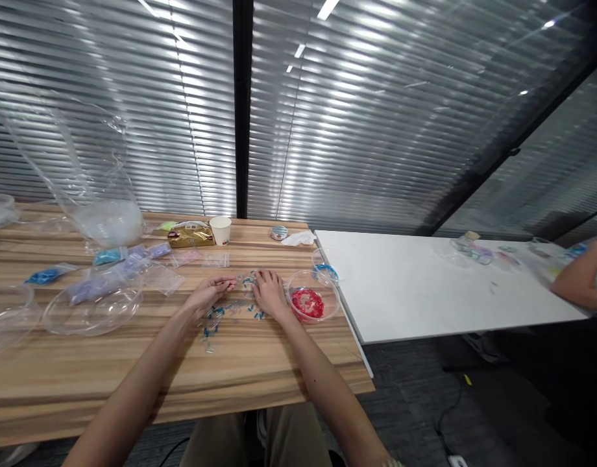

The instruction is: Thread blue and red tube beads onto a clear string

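Observation:
Small blue and clear pieces (215,312) lie scattered on the wooden table between and in front of my hands. My left hand (211,290) has its fingertips pinched together at the edge of the scatter; what they hold is too small to make out. Palm down, my right hand (270,292) rests on the pieces with its fingers spread. Just right of it sits a clear round bowl (333,299) with red pieces (307,303) inside. Behind that bowl, a second clear container holds some blue material (326,270).
Clear bowls (94,324), small bags of blue (48,275) and purple material (128,264), and a large plastic bag (108,217) are on the left. A gold packet (190,235), paper cup (221,230), round tin (279,233) and tissue (299,239) stand behind. Another person's arm (578,269) rests on the white table (400,285).

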A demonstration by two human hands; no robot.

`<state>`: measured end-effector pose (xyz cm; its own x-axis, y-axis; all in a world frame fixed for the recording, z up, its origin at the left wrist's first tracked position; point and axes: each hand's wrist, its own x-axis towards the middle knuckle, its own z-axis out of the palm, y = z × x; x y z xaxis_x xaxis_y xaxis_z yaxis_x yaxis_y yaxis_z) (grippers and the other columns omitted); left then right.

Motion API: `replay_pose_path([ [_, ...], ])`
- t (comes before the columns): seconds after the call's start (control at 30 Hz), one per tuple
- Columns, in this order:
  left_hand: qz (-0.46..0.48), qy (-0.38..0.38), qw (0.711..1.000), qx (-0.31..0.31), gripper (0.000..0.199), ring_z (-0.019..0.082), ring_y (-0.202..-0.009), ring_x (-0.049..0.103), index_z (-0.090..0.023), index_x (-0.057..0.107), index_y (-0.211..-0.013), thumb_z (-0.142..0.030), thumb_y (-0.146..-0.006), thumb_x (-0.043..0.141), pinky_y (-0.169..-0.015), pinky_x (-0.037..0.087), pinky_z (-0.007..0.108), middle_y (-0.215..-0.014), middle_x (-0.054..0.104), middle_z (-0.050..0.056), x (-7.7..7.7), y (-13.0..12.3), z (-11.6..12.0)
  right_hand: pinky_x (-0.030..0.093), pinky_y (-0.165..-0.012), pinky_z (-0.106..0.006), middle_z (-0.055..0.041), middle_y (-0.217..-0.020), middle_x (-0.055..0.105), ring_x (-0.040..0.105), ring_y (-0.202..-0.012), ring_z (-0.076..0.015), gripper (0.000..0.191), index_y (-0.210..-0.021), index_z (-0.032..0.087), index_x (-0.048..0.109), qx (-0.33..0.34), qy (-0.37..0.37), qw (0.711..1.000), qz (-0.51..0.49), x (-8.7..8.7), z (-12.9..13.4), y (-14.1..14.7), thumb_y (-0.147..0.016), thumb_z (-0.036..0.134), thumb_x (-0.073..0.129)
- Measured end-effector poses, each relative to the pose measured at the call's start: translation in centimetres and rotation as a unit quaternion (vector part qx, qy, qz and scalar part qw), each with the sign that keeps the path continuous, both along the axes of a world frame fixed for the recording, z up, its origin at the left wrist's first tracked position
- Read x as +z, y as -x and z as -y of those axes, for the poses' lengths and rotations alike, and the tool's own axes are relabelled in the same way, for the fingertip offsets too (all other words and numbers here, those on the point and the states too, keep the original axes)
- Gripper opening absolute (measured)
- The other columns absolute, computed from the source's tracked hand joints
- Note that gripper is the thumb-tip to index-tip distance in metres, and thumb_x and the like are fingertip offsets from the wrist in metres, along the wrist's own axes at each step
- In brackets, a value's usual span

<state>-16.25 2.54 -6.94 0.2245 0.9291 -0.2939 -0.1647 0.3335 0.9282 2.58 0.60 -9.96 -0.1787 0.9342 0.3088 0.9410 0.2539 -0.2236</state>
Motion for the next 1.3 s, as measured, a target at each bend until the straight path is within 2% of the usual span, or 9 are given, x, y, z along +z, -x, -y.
replay_pose_path([
  [0.17, 0.017, -0.008, 1.000, -0.002, 0.020, 0.013, -0.076, 0.063, -0.015, 0.069, -0.083, -0.011, -0.064, 0.074, -0.066, 0.052, 0.020, -0.085, 0.070, 0.005, -0.11, 0.26, -0.19, 0.031, -0.101, -0.040, -0.0112, -0.129, 0.050, 0.040, -0.117, -0.0245, 0.037, -0.127, 0.017, 0.051, 0.002, 0.003, 1.000, 0.002, 0.03, -0.02, -0.01, -0.093, 0.032, 0.043],
  [0.43, 0.030, -0.025, 0.999, 0.005, 0.030, 0.010, -0.074, 0.060, -0.013, 0.070, -0.081, -0.019, -0.055, 0.083, -0.070, 0.049, 0.018, -0.082, 0.069, 0.003, -0.47, 0.45, -0.44, 0.032, -0.100, -0.041, -0.0113, -0.130, 0.049, 0.039, -0.117, -0.0250, 0.036, -0.127, 0.017, 0.051, 0.002, 0.011, 1.000, -0.003, 0.22, 0.04, 0.01, -0.094, 0.030, 0.042],
  [0.7, 0.014, -0.041, 0.999, -0.006, 0.040, 0.011, -0.070, 0.058, -0.013, 0.070, -0.079, -0.033, -0.049, 0.087, -0.066, 0.047, 0.019, -0.078, 0.068, 0.003, -0.34, 0.38, -0.26, 0.032, -0.100, -0.041, -0.0109, -0.130, 0.049, 0.039, -0.118, -0.0247, 0.035, -0.126, 0.018, 0.051, 0.000, 0.008, 1.000, -0.003, 0.24, 0.09, 0.03, -0.093, 0.030, 0.043],
  [0.9, -0.002, -0.041, 0.999, -0.004, 0.045, 0.013, -0.071, 0.059, -0.014, 0.071, -0.079, -0.036, -0.045, 0.088, -0.065, 0.047, 0.022, -0.078, 0.069, 0.004, -0.37, 0.33, -0.16, 0.033, -0.099, -0.041, -0.0110, -0.129, 0.049, 0.040, -0.117, -0.0246, 0.035, -0.125, 0.018, 0.051, 0.002, 0.006, 1.000, -0.002, 0.27, 0.14, 0.02, -0.093, 0.029, 0.044],
  [1.07, -0.009, -0.040, 0.999, 0.000, 0.042, 0.014, -0.073, 0.060, -0.014, 0.070, -0.076, -0.035, -0.045, 0.088, -0.065, 0.048, 0.022, -0.078, 0.069, 0.004, -0.44, 0.24, -0.18, 0.033, -0.099, -0.041, -0.0105, -0.130, 0.049, 0.040, -0.116, -0.0248, 0.035, -0.125, 0.018, 0.051, 0.001, 0.004, 1.000, -0.001, 0.22, 0.10, 0.05, -0.093, 0.029, 0.043],
  [1.3, -0.018, -0.043, 0.999, 0.005, 0.030, 0.016, -0.076, 0.063, -0.015, 0.070, -0.076, -0.027, -0.053, 0.084, -0.067, 0.051, 0.024, -0.080, 0.070, 0.005, -0.81, 0.22, -0.32, 0.033, -0.099, -0.041, -0.0105, -0.130, 0.049, 0.040, -0.117, -0.0247, 0.035, -0.124, 0.018, 0.052, 0.000, 0.003, 1.000, 0.001, 0.22, 0.10, 0.02, -0.092, 0.030, 0.044],
])
